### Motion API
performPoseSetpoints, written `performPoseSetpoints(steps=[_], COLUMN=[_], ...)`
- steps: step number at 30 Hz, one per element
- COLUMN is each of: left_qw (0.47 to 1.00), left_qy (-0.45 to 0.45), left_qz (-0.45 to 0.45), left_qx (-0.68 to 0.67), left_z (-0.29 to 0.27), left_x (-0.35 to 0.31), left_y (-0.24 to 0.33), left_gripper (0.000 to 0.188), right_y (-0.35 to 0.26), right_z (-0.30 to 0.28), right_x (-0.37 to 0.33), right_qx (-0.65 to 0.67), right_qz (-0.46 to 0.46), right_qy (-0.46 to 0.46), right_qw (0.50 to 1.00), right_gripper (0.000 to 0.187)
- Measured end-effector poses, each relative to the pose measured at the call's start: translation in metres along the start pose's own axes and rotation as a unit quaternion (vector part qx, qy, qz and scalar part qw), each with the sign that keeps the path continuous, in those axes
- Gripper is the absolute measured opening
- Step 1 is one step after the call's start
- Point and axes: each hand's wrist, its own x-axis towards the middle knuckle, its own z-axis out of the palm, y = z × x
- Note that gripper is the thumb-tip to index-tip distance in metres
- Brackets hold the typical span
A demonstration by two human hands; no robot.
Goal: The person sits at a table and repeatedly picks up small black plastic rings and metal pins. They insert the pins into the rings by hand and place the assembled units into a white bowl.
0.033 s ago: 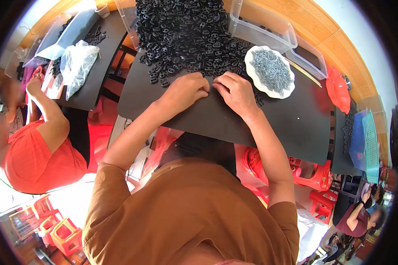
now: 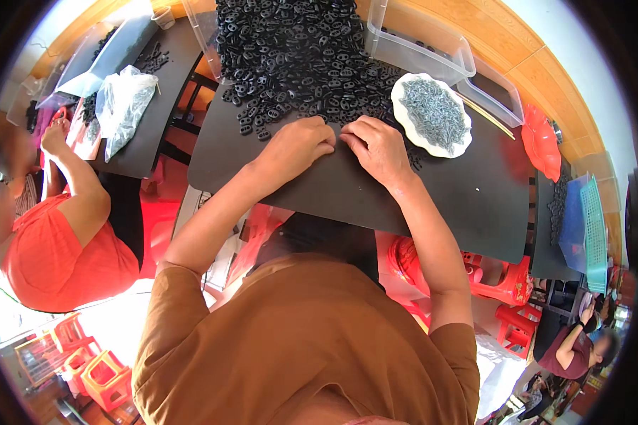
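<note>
L hand (image 2: 296, 147) & R hand (image 2: 381, 150) sitting just apart, fingers curling, can't tell if gripping. Blk oval pcs (image 2: 290, 49) w/ 2 holes lying heaped, far side of dk tbl (image 2: 461, 202).

At the left of the frame I see a co-worker in a red top (image 2: 71, 248), with red plastic stools (image 2: 105, 375) at the lower left. A clear plastic bag (image 2: 124, 103) lies on the table at the upper left, below a small cup (image 2: 164, 18). Toward the right edge I see a red scalloped dish (image 2: 544, 145), a teal basket (image 2: 594, 223) and, at the lower right, a person in a maroon top (image 2: 567, 352).
</note>
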Motion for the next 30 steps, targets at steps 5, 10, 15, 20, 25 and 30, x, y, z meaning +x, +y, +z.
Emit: performPoseSetpoints(steps=[5,10,15,20,25,30], left_qw=[0.996,0.992,0.986,0.995,0.979,0.963], left_qy=[0.081,0.109,0.107,0.056,0.021,-0.056], left_qz=[0.016,0.028,0.065,0.085,0.08,0.054], left_qx=[-0.033,-0.064,-0.113,0.013,0.187,0.257], left_z=[0.003,0.007,0.008,0.029,0.063,0.072], left_x=[0.014,0.039,0.071,0.119,0.163,0.18], left_y=[0.0,0.011,0.012,0.002,0.006,0.012], left_gripper=[0.01,0.01,0.012,0.013,0.012,0.011], right_y=[-0.001,0.007,0.023,0.034,0.047,0.043], right_z=[-0.005,-0.017,-0.032,-0.056,-0.067,-0.073], right_x=[0.0,0.002,0.001,0.003,0.001,0.003], right_qx=[0.219,0.445,0.463,0.448,0.335,0.322], right_qz=[0.173,0.302,0.279,0.197,0.214,0.218], right_qy=[-0.036,-0.02,0.052,0.218,0.329,0.38], right_qw=[0.96,0.843,0.84,0.844,0.857,0.839], right_gripper=[0.01,0.014,0.01,0.01,0.011,0.012])
